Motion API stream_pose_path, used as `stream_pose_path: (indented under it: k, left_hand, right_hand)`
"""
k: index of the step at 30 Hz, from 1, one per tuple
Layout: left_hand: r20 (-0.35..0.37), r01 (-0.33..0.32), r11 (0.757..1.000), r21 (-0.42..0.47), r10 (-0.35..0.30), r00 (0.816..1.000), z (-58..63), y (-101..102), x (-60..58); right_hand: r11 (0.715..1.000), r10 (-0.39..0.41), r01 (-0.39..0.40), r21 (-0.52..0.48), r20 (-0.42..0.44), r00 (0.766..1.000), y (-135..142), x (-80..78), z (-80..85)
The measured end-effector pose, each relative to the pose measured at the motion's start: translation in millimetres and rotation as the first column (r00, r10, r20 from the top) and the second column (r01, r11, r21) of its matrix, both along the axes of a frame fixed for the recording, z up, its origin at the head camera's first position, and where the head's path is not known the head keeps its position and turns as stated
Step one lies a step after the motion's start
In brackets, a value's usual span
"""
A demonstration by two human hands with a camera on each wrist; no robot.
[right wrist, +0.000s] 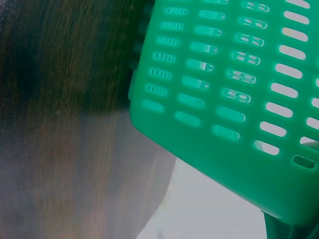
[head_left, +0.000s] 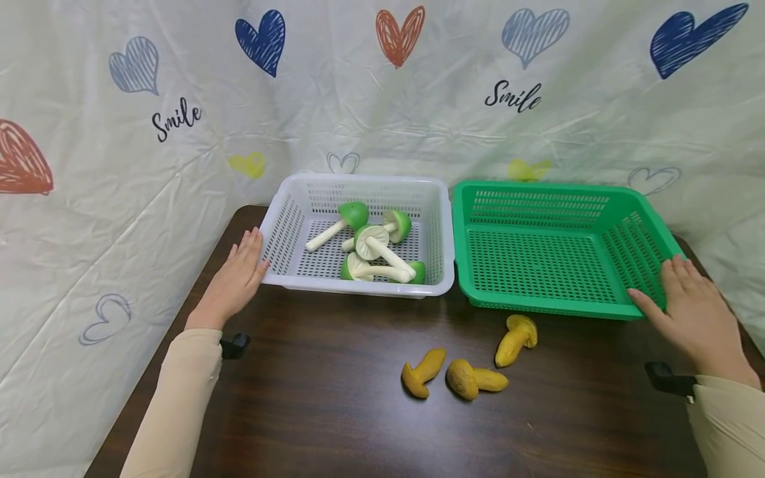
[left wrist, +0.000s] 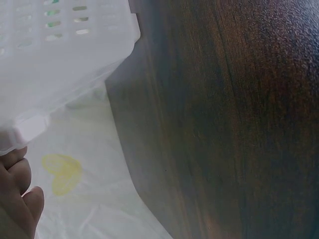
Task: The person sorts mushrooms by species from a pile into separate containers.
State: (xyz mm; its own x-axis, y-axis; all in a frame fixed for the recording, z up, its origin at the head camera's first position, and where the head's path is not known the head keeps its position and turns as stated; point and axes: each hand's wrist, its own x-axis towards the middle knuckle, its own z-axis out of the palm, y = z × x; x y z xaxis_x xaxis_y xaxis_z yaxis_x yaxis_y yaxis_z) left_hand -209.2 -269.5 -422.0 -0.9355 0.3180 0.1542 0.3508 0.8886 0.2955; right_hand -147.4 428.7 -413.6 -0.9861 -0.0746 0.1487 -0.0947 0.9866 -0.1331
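Note:
My left hand (head_left: 234, 277) rests with straight fingers against the left rim of a white plastic basket (head_left: 358, 288). In the left wrist view, parts of its fingers (left wrist: 17, 174) show at the basket's rim. Several green-capped mushrooms (head_left: 355, 214) with white stems lie inside. At the right, my right hand (head_left: 696, 315) touches the right rim of a green plastic basket (head_left: 538, 265), fingers extended and thumb spread; no mushrooms lie in it. The right wrist view shows that basket's slotted wall (right wrist: 209, 99), but not the hand. Three yellow-brown mushrooms (head_left: 478, 380) lie on the table before the baskets.
Both baskets stand side by side at the back of a dark wooden table (head_left: 335, 418). Behind and left of it hangs a white sheet (head_left: 335, 99) printed with hearts and words. Dark wrist-worn cameras (head_left: 236, 346) sit near both sleeves.

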Motion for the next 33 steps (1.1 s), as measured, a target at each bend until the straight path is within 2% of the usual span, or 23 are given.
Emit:
stream_pose_path:
  k: [7,11,17,20,22,25,26,27,29,31,33]
  left_hand:
    - [-0.003,-0.032,0.999,0.007,0.032,0.999,-0.6,0.7,1.1]
    - [-0.042,-0.066,0.998,0.011,0.067,0.997,-0.1,2.7,2.2]
    - [-0.126,-0.116,0.987,0.111,0.13,0.984,3.5,9.2,11.9]
    - [-0.231,-0.112,0.978,0.178,0.152,0.961,6.6,17.8,22.8]
    - [-0.345,-0.074,0.974,0.212,0.146,0.927,7.4,26.6,31.8]
    - [-0.506,0.032,0.96,0.277,0.118,0.854,5.2,46.8,46.5]
    - [-0.539,0.08,0.949,0.303,0.102,0.836,3.8,56.1,52.0]
    - [-0.552,0.134,0.932,0.336,0.08,0.83,2.2,66.3,57.7]
    - [-0.551,0.237,0.889,0.393,0.021,0.835,-2.3,89.8,69.4]
    - [-0.503,0.329,0.839,0.433,-0.078,0.861,-7.3,115.0,82.2]
    - [-0.429,0.4,0.804,0.44,-0.204,0.88,-12.8,137.8,93.9]
  right_hand:
    - [1.0,0.013,-0.013,-0.025,-0.017,1.0,-2.1,1.2,-0.8]
    - [0.999,0.017,-0.018,-0.029,-0.018,1.0,-2.6,2.6,-0.3]
    - [0.999,0.026,-0.026,-0.036,-0.016,1.0,-0.5,4.2,1.0]
    - [0.999,0.025,-0.026,-0.044,-0.019,0.999,0.2,5.0,0.7]
    - [0.998,0.027,-0.029,-0.05,-0.022,0.999,0.3,5.2,0.2]
    - [0.998,0.026,-0.027,-0.055,-0.018,0.999,0.3,4.8,-0.1]
    - [0.998,0.027,-0.028,-0.055,-0.018,0.999,0.4,4.5,-0.1]
    - [0.998,0.026,-0.027,-0.056,-0.017,1.0,0.1,4.3,-0.1]
    - [0.998,0.028,-0.028,-0.049,-0.015,1.0,0.9,3.4,0.1]
    - [0.999,0.025,-0.025,-0.045,-0.01,1.0,1.5,3.0,0.3]
    - [0.999,0.027,-0.027,-0.045,-0.008,1.0,1.9,2.6,0.5]
